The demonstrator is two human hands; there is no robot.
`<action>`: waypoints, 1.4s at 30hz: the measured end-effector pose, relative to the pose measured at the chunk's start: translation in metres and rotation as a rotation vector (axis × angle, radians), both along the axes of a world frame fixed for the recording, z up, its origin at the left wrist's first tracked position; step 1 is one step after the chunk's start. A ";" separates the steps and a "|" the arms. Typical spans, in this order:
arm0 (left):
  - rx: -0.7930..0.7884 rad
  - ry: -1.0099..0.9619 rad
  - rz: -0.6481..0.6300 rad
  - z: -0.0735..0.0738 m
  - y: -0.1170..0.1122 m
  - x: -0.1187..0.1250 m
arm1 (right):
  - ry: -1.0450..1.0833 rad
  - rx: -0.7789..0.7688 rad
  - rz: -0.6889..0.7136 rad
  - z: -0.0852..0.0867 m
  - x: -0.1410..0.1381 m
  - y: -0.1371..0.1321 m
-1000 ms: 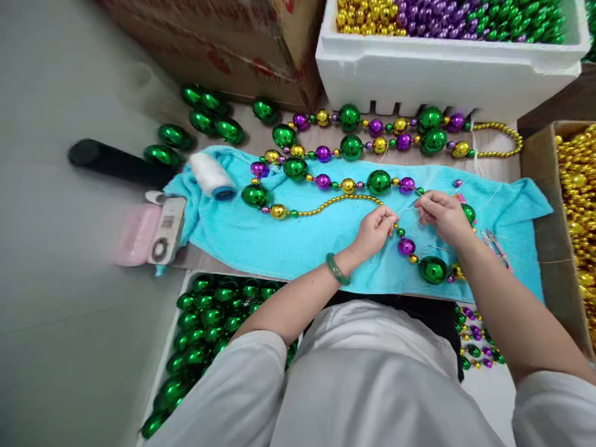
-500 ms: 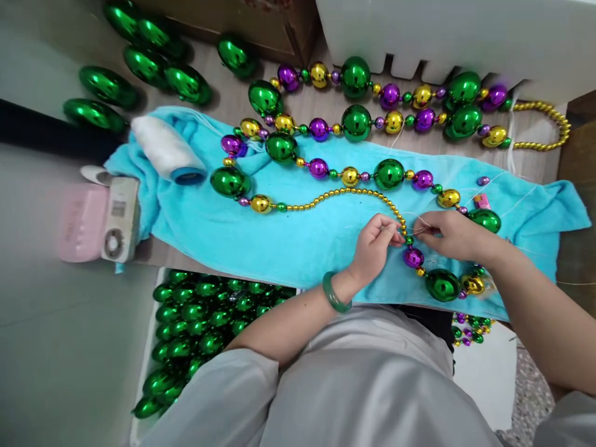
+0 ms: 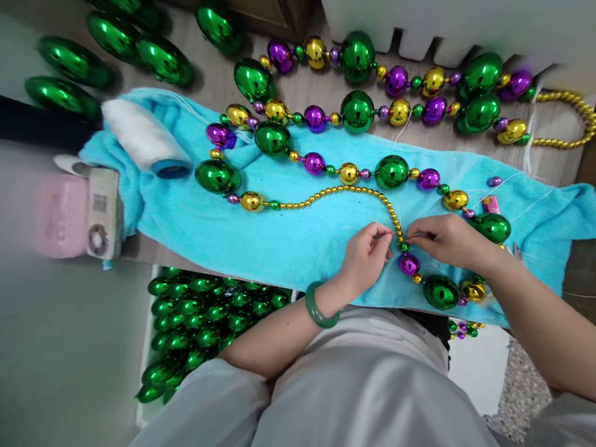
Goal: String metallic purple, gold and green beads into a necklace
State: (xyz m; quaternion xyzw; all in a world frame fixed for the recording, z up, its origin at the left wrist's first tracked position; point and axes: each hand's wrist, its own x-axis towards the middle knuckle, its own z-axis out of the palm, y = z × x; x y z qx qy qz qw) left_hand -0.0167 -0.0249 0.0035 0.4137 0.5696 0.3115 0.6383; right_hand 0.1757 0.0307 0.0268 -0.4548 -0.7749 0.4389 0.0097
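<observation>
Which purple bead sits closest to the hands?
The purple bead just below where the left hand and right hand meet; other purple ones lie farther away.

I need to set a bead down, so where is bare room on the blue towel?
Bare towel lies left of the left hand, between the thin gold strand and the near edge. The far half is crowded with bead strings; so is the side by the right hand.

The bead string (image 3: 354, 189) lies on the towel (image 3: 288, 242) and passes between the left hand (image 3: 365, 261) and right hand (image 3: 447, 239), with a thread spool (image 3: 146, 144) far to their left, more strings (image 3: 395, 112) beyond them, and balls (image 3: 205, 310) nearer the body.
</observation>
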 end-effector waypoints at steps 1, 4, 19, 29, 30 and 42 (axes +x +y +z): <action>0.069 0.153 -0.103 0.001 0.001 -0.002 | 0.006 0.009 -0.004 -0.001 0.001 0.000; 0.267 0.499 -0.430 0.007 0.005 -0.006 | 0.013 0.030 -0.025 -0.002 0.003 -0.001; 0.473 0.769 -0.681 -0.004 0.015 -0.011 | 0.011 -0.053 -0.159 -0.008 0.006 -0.006; 0.290 -0.135 -0.110 0.010 0.020 -0.018 | 0.074 -0.086 -0.242 -0.007 0.004 -0.009; 0.157 -0.311 -0.057 0.011 0.020 -0.016 | 0.092 -0.104 -0.244 -0.008 0.002 -0.009; 0.205 0.302 -0.323 0.006 0.021 -0.003 | 0.033 0.020 -0.199 -0.007 0.001 -0.012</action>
